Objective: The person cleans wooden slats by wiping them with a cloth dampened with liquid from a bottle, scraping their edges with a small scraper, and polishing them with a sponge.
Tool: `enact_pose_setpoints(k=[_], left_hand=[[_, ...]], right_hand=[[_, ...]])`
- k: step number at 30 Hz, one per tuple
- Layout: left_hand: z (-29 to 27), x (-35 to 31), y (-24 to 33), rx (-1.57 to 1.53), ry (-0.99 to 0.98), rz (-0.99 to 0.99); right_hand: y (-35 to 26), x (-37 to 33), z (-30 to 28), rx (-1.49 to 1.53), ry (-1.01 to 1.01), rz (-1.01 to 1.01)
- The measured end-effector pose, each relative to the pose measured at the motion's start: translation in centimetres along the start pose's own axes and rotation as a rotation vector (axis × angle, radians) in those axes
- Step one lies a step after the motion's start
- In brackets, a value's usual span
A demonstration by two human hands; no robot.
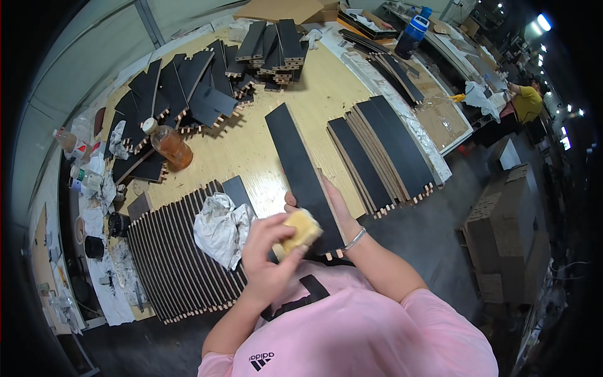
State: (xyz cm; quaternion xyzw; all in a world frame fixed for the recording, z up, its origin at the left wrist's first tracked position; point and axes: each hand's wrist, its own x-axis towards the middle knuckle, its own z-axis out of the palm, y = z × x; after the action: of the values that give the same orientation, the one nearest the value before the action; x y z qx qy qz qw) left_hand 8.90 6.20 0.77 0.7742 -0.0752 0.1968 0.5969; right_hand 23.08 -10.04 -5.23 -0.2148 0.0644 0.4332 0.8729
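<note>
My left hand (262, 248) grips a yellow sponge block (303, 229) beside the lower left edge of a long black wooden board (295, 160). My right hand (338, 204) holds that board from beneath; its palm shows along the right edge and fingertips come out at the left edge. Light wooden dowels stick out of the board's near end. Left of the sponge, a crumpled white cloth (221, 229) lies on a row of black boards (182, 251) standing on edge, dowels toward me.
Black boards (383, 154) are stacked on the right of the table (251, 144); others (201, 88) lie piled at the back left. A bottle of amber liquid (169, 146) stands on the left. Cardboard boxes (502, 226) are at the right; farther off is a person in yellow (527, 103).
</note>
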Motion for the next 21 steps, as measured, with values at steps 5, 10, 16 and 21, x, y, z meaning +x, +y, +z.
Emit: enact_pose_setpoints(k=[5,10,16,21], left_hand=[[2.5,1.6,2.4,0.161,-0.185,0.388],[-1.0,7.1,-2.3,0.33,0.036,0.258],[-0.6,6.2,-0.4,0.286,-0.001,0.326],[-1.8,7.0,-1.4,0.3,-0.037,0.335]], right_hand=[[0.9,1.0,-2.8,0.142,-0.294,0.114],[3.2,0.3,-2.0,-0.061,-0.005,0.114],[2.7,0.4,-2.5,0.17,-0.177,0.303],[2.9,-0.9,-1.3,0.048,-0.046,0.308]])
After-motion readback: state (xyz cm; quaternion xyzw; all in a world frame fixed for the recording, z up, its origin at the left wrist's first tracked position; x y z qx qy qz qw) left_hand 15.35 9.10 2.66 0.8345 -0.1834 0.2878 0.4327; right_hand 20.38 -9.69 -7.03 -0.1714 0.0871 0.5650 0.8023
